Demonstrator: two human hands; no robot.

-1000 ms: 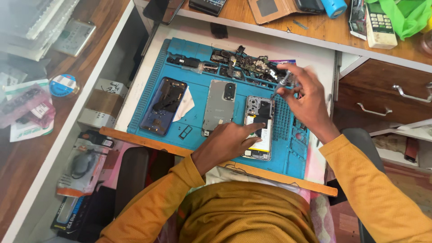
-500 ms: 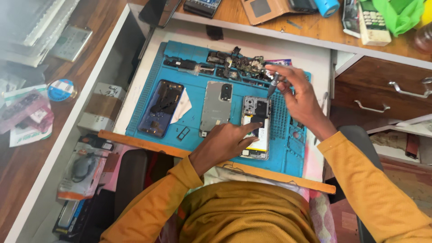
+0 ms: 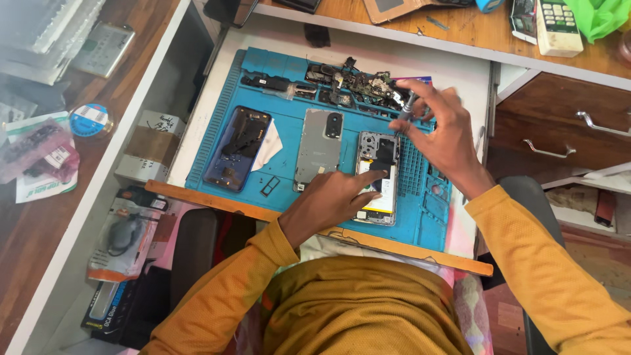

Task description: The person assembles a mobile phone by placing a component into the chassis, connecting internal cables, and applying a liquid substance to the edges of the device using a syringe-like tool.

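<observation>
My left hand [image 3: 332, 200] presses down on an opened phone [image 3: 379, 172] that lies on a blue repair mat [image 3: 276, 138], fingers spread over its lower half. My right hand [image 3: 440, 125] hovers above the phone's top right and grips a small screwdriver [image 3: 406, 110], tip pointing down toward the phone's upper edge. Beside the opened phone lie a grey back cover [image 3: 319, 148] and a dark phone [image 3: 236, 148]. Several small removed parts [image 3: 348, 82] sit along the mat's far edge.
A wooden strip [image 3: 217, 200] edges the mat's near side. Wooden drawers with metal handles [image 3: 595, 121] stand at the right. A tape roll [image 3: 89, 119] and packets lie on the left counter. A calculator [image 3: 557, 26] and a green bag [image 3: 601, 16] sit on the far desk.
My right hand with the screwdriver has stayed near the phone's top, shifting only slightly. My left hand remains pressed on the phone.
</observation>
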